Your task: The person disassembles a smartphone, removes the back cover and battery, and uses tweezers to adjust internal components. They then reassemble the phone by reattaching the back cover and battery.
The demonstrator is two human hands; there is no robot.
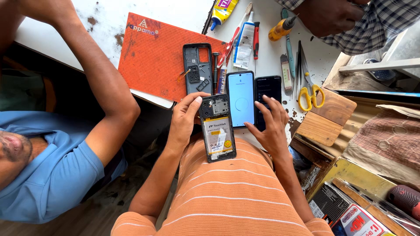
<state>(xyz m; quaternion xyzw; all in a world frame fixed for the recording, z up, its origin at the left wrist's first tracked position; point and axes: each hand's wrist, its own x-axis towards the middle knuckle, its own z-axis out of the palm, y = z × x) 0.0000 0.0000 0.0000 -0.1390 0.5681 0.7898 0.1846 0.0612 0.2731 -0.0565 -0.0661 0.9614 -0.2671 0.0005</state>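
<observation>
My left hand (183, 120) grips the left side of an opened phone (217, 129) with its back removed, battery and circuit board showing; it rests on my lap. My right hand (271, 124) lies with fingers spread over two phones on the table edge: a phone with a lit pale-blue screen (241, 98), touched near its lower edge by my index finger, and a dark-screened phone (267, 87) under the other fingertips. A detached grey phone back frame (197, 67) lies just beyond the opened phone.
An orange perforated mat (153, 52) covers the white table. Screwdrivers (282, 28), tweezers, a glue tube (224, 11) and yellow-handled scissors (310, 94) lie scattered behind. A person in blue sits at left; another person's checked sleeve (372, 22) is at top right. Wooden blocks (326, 118) and boxes stand right.
</observation>
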